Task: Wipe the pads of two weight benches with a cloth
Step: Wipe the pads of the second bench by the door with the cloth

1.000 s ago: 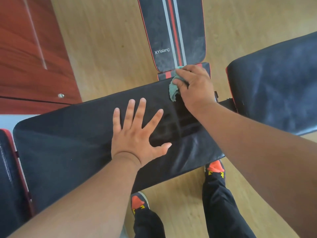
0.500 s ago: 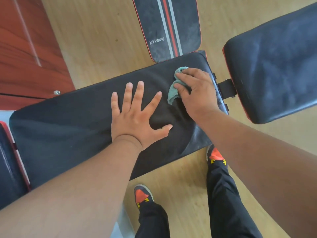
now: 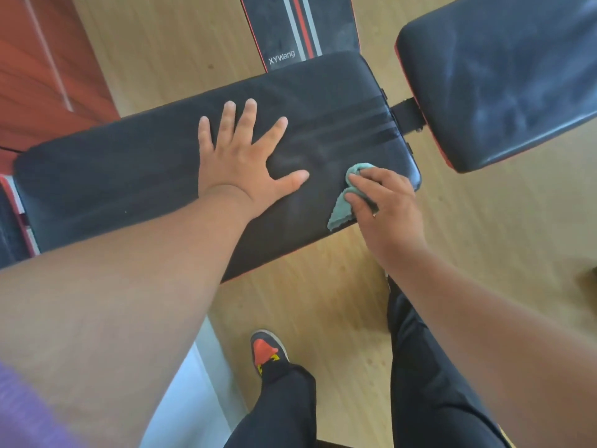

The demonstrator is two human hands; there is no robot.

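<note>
Wiping underway: right hand (image 3: 384,205) grips teal cloth (image 3: 342,208) at long bench pad (image 3: 129,176) lower-right edge; left hand (image 3: 239,156) flat, fingers spread, bracing. Next: sweep leftward w/ pressure.

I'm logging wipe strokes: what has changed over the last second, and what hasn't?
The right hand, gripping the green cloth, swept across the long bench pad from its far edge, by the striped pad, to its near edge. Nothing was released. The left hand stays flat on the pad, fingers spread.
</note>
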